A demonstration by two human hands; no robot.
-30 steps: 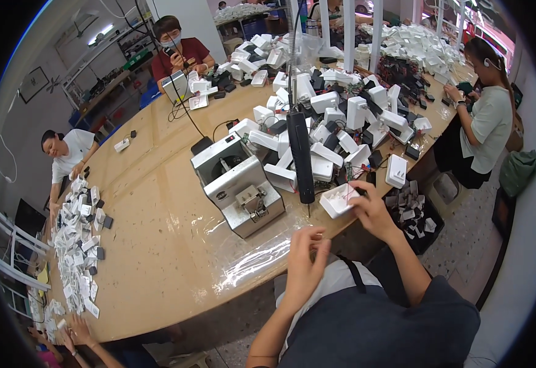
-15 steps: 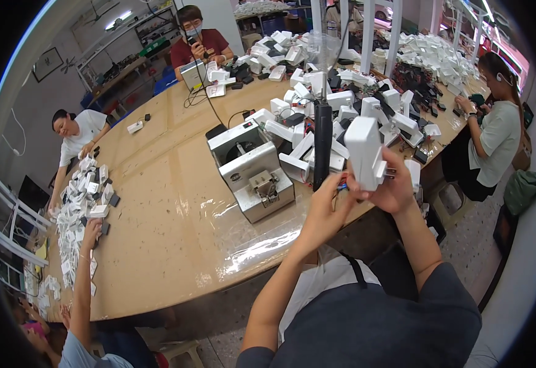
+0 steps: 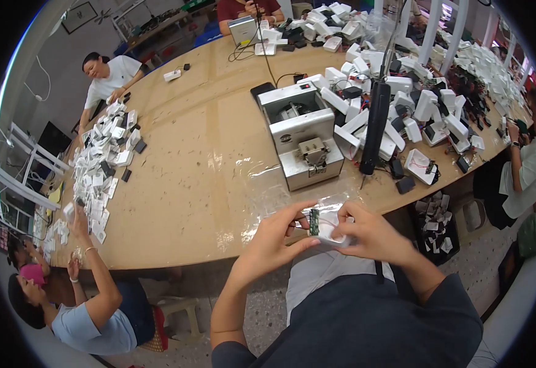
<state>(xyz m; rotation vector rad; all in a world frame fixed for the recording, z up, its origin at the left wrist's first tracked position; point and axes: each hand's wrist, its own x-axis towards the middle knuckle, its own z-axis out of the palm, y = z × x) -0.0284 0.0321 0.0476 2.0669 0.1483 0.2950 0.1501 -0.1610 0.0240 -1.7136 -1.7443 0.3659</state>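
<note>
Lowered and turned over since half a second ago, my white plastic plug casing (image 3: 334, 241), raised earlier to the right of the hanging black electric screwdriver (image 3: 376, 126), is now showing its open side instead of its closed back and prongs. I am holding it in front of me at the near edge of the brown table (image 3: 188, 184), below and to the left of the screwdriver. It is looking like a shallow, smooth-walled tray, with a narrow green circuit board (image 3: 314, 222) standing along its left side.

My left hand (image 3: 274, 238) is clamping that left end, thumb along the lower edge and fingers curling around the far side. My right hand (image 3: 375, 237) is bending inward, its fingertips dipping into the casing and touching it; whether they are pinching anything, I cannot tell.

Those right fingers are covering much of the interior and blurring slightly. Thin, reddish wire seems to be running inside, too small to trace. The casing's underside is facing away, hidden.
</note>
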